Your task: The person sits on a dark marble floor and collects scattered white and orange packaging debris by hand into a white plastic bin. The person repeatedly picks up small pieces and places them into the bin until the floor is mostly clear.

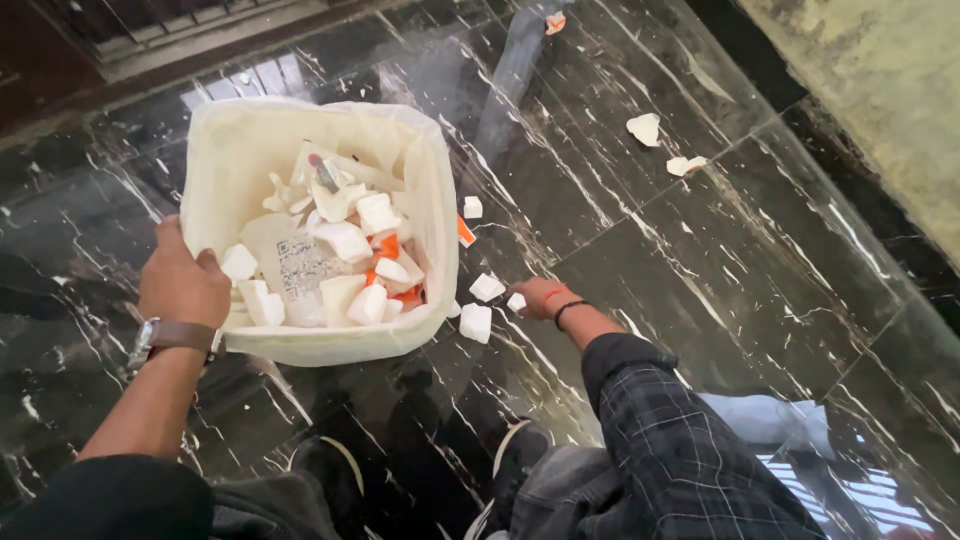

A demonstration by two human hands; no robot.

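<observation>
A white-lined waste bin (250,140), filled with white foam pieces (345,240) and orange scraps, is gripped at its near rim by the left hand (183,282), fingers curled over the edge. The right hand (541,297) is lowered to the black marble floor (720,270), fingers closed around a small white foam piece (516,301). More foam pieces (476,322) are scattered just beside the bin.

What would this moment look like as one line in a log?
left hand: grips bin rim | right hand: down at white scraps on dark floor | bin: lined, holds white and orange pieces
</observation>
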